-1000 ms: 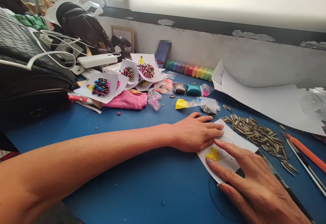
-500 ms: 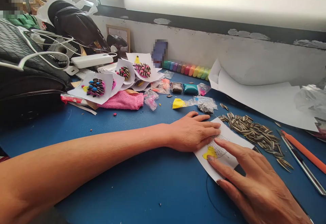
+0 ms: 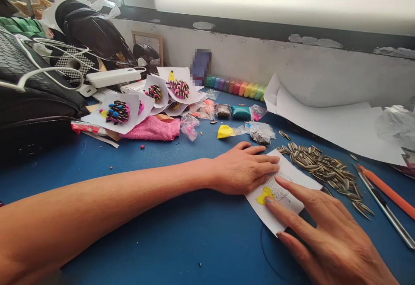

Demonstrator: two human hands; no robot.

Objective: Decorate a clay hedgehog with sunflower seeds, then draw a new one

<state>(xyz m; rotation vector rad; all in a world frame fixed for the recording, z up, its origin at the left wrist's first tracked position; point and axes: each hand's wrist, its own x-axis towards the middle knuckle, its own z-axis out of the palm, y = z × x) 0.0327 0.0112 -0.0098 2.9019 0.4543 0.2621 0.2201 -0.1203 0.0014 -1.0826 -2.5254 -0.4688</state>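
A white paper sheet (image 3: 292, 173) with an ink drawing lies on the blue table. Flat yellow clay (image 3: 265, 195) covers one end of the drawing. My left hand (image 3: 241, 167) rests flat with fingers spread, its fingertips over the paper's left side. From the lower right comes my right hand (image 3: 327, 228), fingers apart, one fingertip on the yellow clay and another by the drawing. The thumb is near the paper's lower corner. Just beyond the paper lies a pile of striped sunflower seeds (image 3: 319, 164).
An orange-handled tool (image 3: 385, 185) and a pen (image 3: 385, 216) lie at right. Clay packets, including a teal one (image 3: 241, 112), sit behind my left hand. Seed-covered clay figures (image 3: 117, 113) on paper, a pink cloth (image 3: 152, 128) and a black bag (image 3: 35, 99) are at left.
The view has shifted slightly. My left hand stays on the paper, and my right fingertips remain at the yellow clay with hardly any movement.
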